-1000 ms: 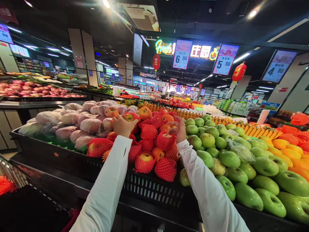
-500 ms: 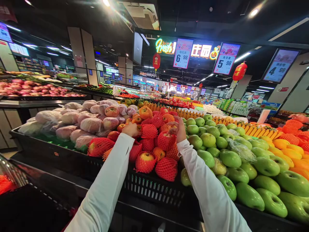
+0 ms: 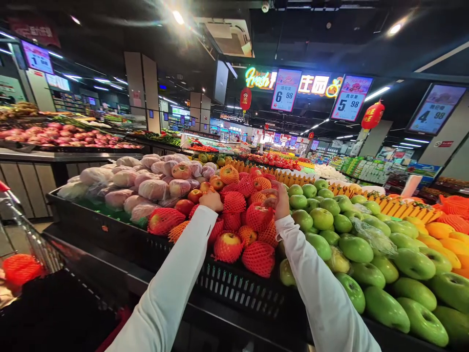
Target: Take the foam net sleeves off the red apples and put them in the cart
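My left hand (image 3: 211,200) reaches into the middle of the display, fingers curled among bare red apples (image 3: 194,196); what they hold, if anything, is hidden. To the right, my right hand (image 3: 280,201) hovers at an apple in a red foam net (image 3: 259,215). Its fingers are apart and bent toward the left, and I cannot tell whether they touch the fruit. Between and below both hands lie more netted apples, among them one with its top showing (image 3: 227,246) and one fully wrapped in red netting (image 3: 258,259).
Film-wrapped pinkish fruit (image 3: 154,189) fills the left of the black crate (image 3: 238,288). Green apples (image 3: 355,244) are piled on the right, with orange fruit (image 3: 439,230) beyond. A yellow picket divider (image 3: 395,210) runs behind. A shopping cart (image 3: 31,230) stands at lower left.
The view has turned left, so the display sits further right and more of the cart shows. Both hands stay at about the same apples, the left one more curled.
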A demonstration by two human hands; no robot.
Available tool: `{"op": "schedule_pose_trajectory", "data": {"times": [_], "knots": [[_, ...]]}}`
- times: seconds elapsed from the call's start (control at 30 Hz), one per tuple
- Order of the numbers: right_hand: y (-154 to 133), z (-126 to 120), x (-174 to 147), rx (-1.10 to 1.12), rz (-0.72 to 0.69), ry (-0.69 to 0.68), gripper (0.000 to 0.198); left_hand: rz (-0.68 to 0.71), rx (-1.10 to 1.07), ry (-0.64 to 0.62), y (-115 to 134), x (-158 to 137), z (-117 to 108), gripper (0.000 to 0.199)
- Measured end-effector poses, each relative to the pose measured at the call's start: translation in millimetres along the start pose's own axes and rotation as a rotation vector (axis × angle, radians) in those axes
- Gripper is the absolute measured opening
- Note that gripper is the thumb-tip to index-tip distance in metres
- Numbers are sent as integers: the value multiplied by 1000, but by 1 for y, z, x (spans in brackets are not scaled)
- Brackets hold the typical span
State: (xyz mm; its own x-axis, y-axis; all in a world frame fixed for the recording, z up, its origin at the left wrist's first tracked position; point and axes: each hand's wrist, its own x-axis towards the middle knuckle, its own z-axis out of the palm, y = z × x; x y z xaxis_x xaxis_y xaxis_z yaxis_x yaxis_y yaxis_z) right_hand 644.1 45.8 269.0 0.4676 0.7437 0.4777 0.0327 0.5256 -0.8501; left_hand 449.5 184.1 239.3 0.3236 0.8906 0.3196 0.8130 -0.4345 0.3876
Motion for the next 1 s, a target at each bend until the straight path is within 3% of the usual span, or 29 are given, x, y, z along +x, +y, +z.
{"op": "schedule_pose_trajectory", "data": {"times": [0.07, 0.13, 0.2, 0.23, 0.33, 0.4, 0.5, 0.6, 0.67, 0.77, 0.9, 1.0], "knots": [[3, -1, 2, -38, -17, 6, 69, -83, -28, 148, 6, -5, -9, 77], [6, -3, 3, -112, -60, -2, 64, -94, -134, 419, 16, -9, -17, 79], [11, -4, 4, -221, -152, -22, 58, 64, -271, 634, 25, -12, -20, 79], [12, -4, 5, -282, -213, -41, 54, 207, -331, 672, 30, -13, -19, 81], [14, -4, 3, -435, -401, -132, 50, 645, -463, 512, 39, -14, -9, 87], [14, -4, 2, -493, -483, -204, 55, 763, -534, 344, 42, -14, -1, 87], [13, -4, 2, -569, -570, -291, 59, 788, -595, 251, 43, -12, 4, 69], [13, -5, 4, -656, -650, -353, 41, 886, -576, 257, 42, -9, 3, 36], [15, -7, 6, -674, -668, -348, 27, 961, -557, 261, 42, -8, 3, 27], [15, -10, 9, -616, -641, -251, 25, 959, -537, 340, 42, -9, 3, 34], [13, -12, 9, -515, -591, -56, 21, 903, -558, 481, 42, -10, 1, 58], [12, -11, 8, -472, -517, 38, 25, 829, -584, 554, 39, -9, 0, 45]]}}
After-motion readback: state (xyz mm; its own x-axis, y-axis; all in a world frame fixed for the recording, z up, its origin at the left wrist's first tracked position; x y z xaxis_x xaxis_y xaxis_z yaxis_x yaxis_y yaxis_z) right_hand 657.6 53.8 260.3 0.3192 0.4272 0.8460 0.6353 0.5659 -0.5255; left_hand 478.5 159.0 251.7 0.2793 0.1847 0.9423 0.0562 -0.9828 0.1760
